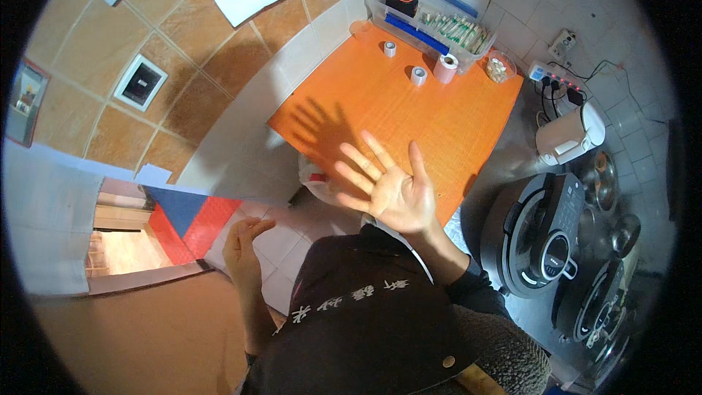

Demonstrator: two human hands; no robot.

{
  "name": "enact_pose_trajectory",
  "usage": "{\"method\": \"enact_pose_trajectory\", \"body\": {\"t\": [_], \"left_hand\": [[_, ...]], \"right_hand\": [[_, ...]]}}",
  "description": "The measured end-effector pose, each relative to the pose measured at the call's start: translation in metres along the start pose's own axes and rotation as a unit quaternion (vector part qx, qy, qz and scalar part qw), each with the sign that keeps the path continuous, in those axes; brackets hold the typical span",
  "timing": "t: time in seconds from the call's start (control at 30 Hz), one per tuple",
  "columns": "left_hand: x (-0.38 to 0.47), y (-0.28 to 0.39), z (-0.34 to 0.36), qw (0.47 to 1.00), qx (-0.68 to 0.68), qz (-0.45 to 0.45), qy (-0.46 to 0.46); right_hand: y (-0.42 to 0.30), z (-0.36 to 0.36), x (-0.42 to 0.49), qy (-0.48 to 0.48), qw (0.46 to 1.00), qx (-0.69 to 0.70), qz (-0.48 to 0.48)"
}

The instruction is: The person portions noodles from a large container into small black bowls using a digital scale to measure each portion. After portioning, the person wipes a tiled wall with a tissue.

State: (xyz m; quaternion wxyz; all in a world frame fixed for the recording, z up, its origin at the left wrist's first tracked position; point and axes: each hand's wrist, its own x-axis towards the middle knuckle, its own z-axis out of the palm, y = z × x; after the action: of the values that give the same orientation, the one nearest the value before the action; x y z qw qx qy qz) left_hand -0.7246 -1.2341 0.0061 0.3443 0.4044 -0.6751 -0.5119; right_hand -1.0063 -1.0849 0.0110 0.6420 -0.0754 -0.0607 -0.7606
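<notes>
My right hand (403,197) is held palm up with all its fingers spread and nothing in it, above the near edge of an orange table (351,99). Its shadow falls on the tabletop. To the left, over the tiled floor, my left hand (247,238) is raised with its fingers bent together; no object shows in it. Two small rolls of white tape (390,49) (419,75) and a pinkish paper roll (446,69) stand on the table, beyond my right hand. Behind them is a clear plastic box (378,8) with blue latches, holding many wrapped sticks and a black round device (402,1).
A clear round tub (500,67) sits at the table's far right corner. On the steel counter to the right are a white electric kettle (567,134), a power strip (556,78) with cables, and two black electric cookers (535,236) (589,302). A tiled wall stands at the left.
</notes>
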Motion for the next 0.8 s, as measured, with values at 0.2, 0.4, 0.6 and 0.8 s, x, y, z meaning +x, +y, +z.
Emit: {"method": "enact_pose_trajectory", "body": {"t": [0.2, 0.4, 0.6, 0.8], "left_hand": [[0.087, -0.068, 0.017, 0.99, 0.077, -0.069, -0.099], [0.183, -0.269, 0.054, 0.957, 0.163, -0.154, -0.185], [0.234, -0.473, 0.078, 0.893, 0.01, -0.337, -0.298], [0.238, -0.527, 0.135, 0.9, 0.003, -0.277, -0.337]], "right_hand": [[-0.009, -0.055, -0.002, 0.146, 0.977, -0.154, 0.01], [0.007, -0.043, -0.011, 0.267, 0.95, -0.162, -0.028], [0.041, -0.055, -0.001, 0.367, 0.878, -0.306, 0.008], [0.091, -0.134, 0.03, 0.408, 0.757, -0.492, 0.136]]}}
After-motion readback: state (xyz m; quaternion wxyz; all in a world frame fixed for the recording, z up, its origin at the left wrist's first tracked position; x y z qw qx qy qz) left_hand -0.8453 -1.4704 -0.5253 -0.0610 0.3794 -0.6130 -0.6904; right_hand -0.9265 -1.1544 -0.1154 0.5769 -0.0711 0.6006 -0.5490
